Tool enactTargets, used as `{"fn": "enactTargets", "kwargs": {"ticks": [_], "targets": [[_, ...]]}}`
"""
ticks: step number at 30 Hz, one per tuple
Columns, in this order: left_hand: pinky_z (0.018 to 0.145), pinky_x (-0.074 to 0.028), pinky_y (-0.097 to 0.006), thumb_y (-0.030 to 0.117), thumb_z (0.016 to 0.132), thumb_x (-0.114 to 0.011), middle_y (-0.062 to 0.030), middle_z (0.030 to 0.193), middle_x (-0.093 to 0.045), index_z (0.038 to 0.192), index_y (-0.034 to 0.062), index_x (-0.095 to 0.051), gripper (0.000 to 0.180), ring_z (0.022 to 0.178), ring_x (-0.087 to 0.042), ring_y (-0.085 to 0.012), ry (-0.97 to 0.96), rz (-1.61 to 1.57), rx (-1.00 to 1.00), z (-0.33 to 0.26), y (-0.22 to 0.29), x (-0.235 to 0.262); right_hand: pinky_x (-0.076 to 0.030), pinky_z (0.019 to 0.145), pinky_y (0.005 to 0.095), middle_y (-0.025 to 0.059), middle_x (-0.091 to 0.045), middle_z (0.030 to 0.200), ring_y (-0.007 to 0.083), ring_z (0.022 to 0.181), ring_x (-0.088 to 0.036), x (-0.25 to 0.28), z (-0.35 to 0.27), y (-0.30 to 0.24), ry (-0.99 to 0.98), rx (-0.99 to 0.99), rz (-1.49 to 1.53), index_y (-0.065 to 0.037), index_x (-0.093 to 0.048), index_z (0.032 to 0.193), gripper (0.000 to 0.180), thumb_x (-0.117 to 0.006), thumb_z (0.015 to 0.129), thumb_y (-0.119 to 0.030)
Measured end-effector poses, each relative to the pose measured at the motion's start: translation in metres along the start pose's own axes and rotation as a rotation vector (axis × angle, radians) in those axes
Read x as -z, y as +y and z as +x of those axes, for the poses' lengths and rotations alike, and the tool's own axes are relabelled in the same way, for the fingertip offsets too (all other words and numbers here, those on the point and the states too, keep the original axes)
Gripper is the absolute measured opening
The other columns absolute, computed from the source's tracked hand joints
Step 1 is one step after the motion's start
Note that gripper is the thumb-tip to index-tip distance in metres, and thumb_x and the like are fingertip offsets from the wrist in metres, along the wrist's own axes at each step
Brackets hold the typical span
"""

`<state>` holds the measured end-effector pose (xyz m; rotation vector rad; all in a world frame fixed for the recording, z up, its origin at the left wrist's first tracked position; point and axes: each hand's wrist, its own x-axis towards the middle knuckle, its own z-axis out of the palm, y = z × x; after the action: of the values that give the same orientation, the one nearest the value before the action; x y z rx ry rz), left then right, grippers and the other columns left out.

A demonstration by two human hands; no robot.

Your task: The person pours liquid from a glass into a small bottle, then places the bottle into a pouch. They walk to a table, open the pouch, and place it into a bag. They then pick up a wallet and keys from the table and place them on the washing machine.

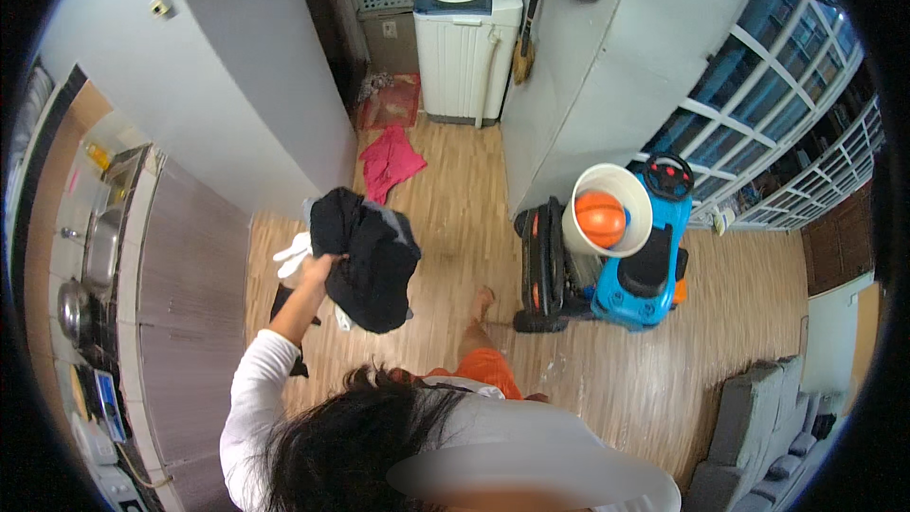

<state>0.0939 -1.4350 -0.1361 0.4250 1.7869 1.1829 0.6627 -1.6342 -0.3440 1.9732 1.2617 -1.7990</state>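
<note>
The left grip (323, 268) is clamped on the side of a big, lumpy bundle of soft black cloth (372, 261), over the pale brown, wood-look floor (455, 199). I cannot tell about the right grip; it doesn't show. To hold it well, squeeze many folds together. A thin, wrinkly, bright pink cloth (391, 163) lies near the boxy white washing machine (455, 62).

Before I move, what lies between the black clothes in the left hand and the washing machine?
In the head view, a pink cloth lies on the wooden floor between the black clothes in the left hand and the washing machine.
</note>
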Motion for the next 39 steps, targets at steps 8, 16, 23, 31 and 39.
{"fn": "enactTargets", "kwargs": {"ticks": [8,16,23,31,39], "targets": [[0.080,-0.052,-0.037,0.010,0.072,-0.068,-0.0145,0.101,-0.065,0.110,-0.0041,-0.058,0.042,0.087,-0.064,-0.0268,-0.365,-0.100,-0.238,0.192,0.284,-0.254,-0.045,0.071,0.0396,0.0132,-0.056,0.095,0.0291,0.085,-0.054,0.157,0.108,-0.180,0.130,0.041,0.239,-0.003,-0.058,0.089,0.015,-0.055,0.083,-0.017],[0.096,-0.044,-0.040,0.030,0.075,-0.069,-0.0254,0.125,-0.053,0.128,-0.0097,-0.045,0.070,0.110,-0.056,-0.0344,-0.627,0.125,-0.446,0.416,0.573,-0.418,-0.045,0.064,0.0396,0.0101,-0.056,0.089,0.0278,0.078,-0.055,0.238,0.189,-0.308,0.152,0.420,1.460,-0.003,-0.057,0.083,0.015,-0.050,0.086,-0.016],[0.103,-0.036,-0.046,0.050,0.063,-0.076,-0.0286,0.136,-0.041,0.141,-0.0068,-0.021,0.112,0.126,-0.043,-0.0391,-0.388,0.411,-0.589,0.680,0.627,-0.601,-0.042,0.053,0.0359,0.0040,-0.053,0.068,0.0187,0.062,-0.053,0.147,0.264,-0.335,0.750,0.109,0.720,-0.004,-0.058,0.084,0.011,-0.049,0.085,-0.010],[0.100,-0.009,-0.073,0.070,0.073,-0.057,-0.0265,0.151,-0.011,0.145,0.0157,-0.030,0.094,0.139,-0.002,-0.0479,-0.052,1.120,-1.170,0.626,0.507,-0.650,-0.047,0.060,0.0385,0.0113,-0.062,0.067,0.0253,0.066,-0.060,0.066,0.212,-0.551,0.624,-0.263,0.596,-0.007,-0.062,0.070,0.013,-0.056,0.078,-0.016],[0.106,-0.027,-0.056,0.040,0.069,-0.076,-0.0208,0.142,-0.037,0.136,0.0073,-0.040,0.083,0.129,-0.036,-0.0432,-1.158,-0.303,-2.389,0.353,0.616,-0.639,-0.044,0.093,0.0399,0.0211,-0.054,0.124,0.0330,0.113,-0.054,0.404,0.119,-0.837,1.713,0.521,0.529,0.000,-0.050,0.125,0.054,-0.071,0.080,-0.022]]}}
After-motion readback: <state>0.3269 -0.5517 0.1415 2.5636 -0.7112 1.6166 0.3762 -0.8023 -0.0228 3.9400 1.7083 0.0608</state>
